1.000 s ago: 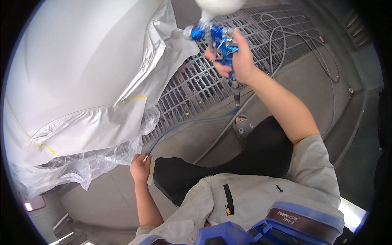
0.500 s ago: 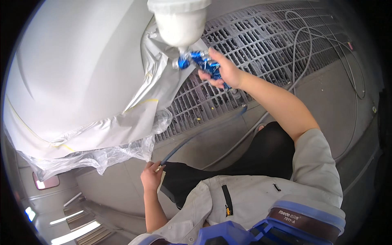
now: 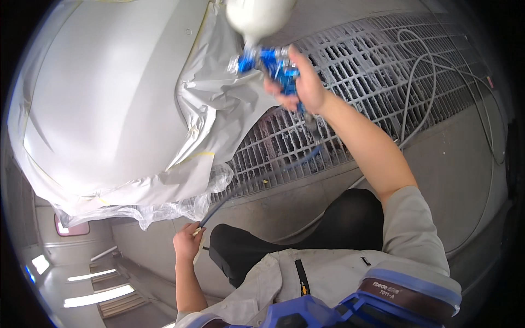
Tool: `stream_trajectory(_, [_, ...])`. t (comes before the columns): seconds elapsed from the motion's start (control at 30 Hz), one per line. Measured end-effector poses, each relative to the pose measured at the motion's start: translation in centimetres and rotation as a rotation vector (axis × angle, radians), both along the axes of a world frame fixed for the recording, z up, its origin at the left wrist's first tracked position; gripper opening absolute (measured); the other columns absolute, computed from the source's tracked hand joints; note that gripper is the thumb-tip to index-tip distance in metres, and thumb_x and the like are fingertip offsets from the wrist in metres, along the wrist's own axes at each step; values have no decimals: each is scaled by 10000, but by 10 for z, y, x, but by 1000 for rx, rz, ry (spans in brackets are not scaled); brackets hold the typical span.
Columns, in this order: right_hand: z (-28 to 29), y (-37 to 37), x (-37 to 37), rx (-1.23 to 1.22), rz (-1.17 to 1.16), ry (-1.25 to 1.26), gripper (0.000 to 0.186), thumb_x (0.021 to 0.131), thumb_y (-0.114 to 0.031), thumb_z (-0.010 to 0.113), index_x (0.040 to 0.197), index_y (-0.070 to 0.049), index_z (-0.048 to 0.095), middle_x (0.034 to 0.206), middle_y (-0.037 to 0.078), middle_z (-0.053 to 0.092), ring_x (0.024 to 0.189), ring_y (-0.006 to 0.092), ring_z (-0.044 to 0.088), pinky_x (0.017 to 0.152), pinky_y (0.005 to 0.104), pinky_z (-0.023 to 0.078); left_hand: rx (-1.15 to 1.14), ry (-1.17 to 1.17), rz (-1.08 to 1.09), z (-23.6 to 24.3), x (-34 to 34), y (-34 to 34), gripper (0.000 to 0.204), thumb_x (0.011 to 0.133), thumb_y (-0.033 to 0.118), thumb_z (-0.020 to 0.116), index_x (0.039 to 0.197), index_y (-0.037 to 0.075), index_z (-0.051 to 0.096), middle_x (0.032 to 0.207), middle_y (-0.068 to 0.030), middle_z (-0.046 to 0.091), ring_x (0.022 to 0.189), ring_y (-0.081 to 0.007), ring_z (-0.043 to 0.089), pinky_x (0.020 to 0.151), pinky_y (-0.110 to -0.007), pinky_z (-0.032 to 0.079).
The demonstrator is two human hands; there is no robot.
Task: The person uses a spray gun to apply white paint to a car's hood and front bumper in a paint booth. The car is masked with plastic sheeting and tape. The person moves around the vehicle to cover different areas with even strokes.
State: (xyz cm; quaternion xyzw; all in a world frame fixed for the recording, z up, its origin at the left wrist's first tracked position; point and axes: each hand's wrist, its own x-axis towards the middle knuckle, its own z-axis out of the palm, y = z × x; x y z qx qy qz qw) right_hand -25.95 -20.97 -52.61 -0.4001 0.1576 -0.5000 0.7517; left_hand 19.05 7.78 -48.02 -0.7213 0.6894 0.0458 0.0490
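Observation:
My right hand (image 3: 306, 87) is wrapped round the grip of a blue and silver spray gun (image 3: 280, 65), its nozzle pointing left. A white paint cup (image 3: 261, 19) sits on top of the gun, cut off by the upper edge. From the gun's handle a blue air hose (image 3: 227, 201) runs down to my left hand (image 3: 187, 240), whose fingers are closed round it. To the left of the gun is a large, smooth pale grey vehicle panel (image 3: 115, 93). Masking paper (image 3: 216, 109) with yellow tape edges and clear plastic film (image 3: 175, 212) surround it.
A metal floor grating (image 3: 355, 93) crusted with residue lies beyond and below the gun. A grey hose (image 3: 435, 90) loops over it on the right. Strip lights (image 3: 98, 296) and a small reddish window (image 3: 71, 225) show on the booth wall at lower left.
The spray gun has risen slightly, its nozzle a little further left. My left hand has shifted down and left with the hose. The view has moved, showing more of the panel and grating.

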Motion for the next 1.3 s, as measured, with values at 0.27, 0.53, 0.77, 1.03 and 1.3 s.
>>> stream_trajectory(0.27, [50,-31,-28,102,-522,-68,713,1005,-750,298,1118,-106,580,761,25,569,436,84,366,402,279,327,13,109,136,9,-5,15,211,858,229,815,1024,104,780,901,-132,732,806,-369,694,703,-431,536])
stream_trajectory(0.53, [66,49,-19,37,-51,-55,746,1002,-770,250,1079,-111,591,758,47,551,411,81,363,361,248,318,144,-41,131,16,0,13,240,831,318,820,948,112,781,865,-121,744,812,-369,705,730,-456,562])
stream_trajectory(0.77, [84,67,7,-77,-331,-5,669,1047,-680,335,1101,-63,590,804,44,596,432,83,409,384,243,346,185,104,40,0,11,21,229,839,318,804,943,117,770,912,-115,745,855,-370,704,742,-474,561])
stream_trajectory(1.03, [96,101,90,12,207,10,765,1035,-726,247,1140,-44,578,791,94,618,405,91,422,352,243,361,281,56,76,12,69,40,226,850,322,787,947,120,757,903,-110,739,868,-368,701,744,-476,560])
stream_trajectory(1.3, [152,79,81,-128,-394,171,779,1036,-720,225,993,-18,561,777,66,587,411,103,423,366,258,370,102,237,132,38,76,47,201,874,283,761,957,106,715,930,-108,708,877,-372,685,741,-476,548])
